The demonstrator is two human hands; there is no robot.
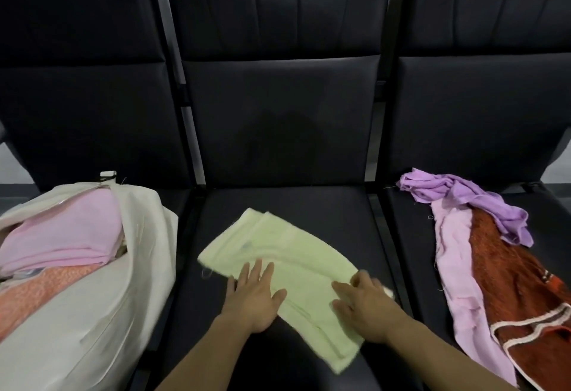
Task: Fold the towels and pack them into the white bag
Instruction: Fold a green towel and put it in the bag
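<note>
We see a pale green terry towel (278,254), folded into a long strip, lying slantwise on the middle black padded seat (278,202) of a row of three. Our left hand (253,298) lies flat on the towel's near left edge, fingers straight and spread, palm partly on the seat. Our right hand (364,304) rests on the towel's right part; its fingers look slightly bent at the far edge, but the picture is blurred there and we cannot tell whether they pinch the cloth.

On the left seat stands the white fabric bag (136,267), its mouth open toward us. Inside it we see a folded pink towel (68,236) lying on top of a folded orange textured towel (40,288).

On the right seat lies a loose heap: a crumpled purple cloth (463,196) at the far end, over a long pale pink towel (457,267) and a rust-red towel with cream trim (513,285) just beside it.
</note>
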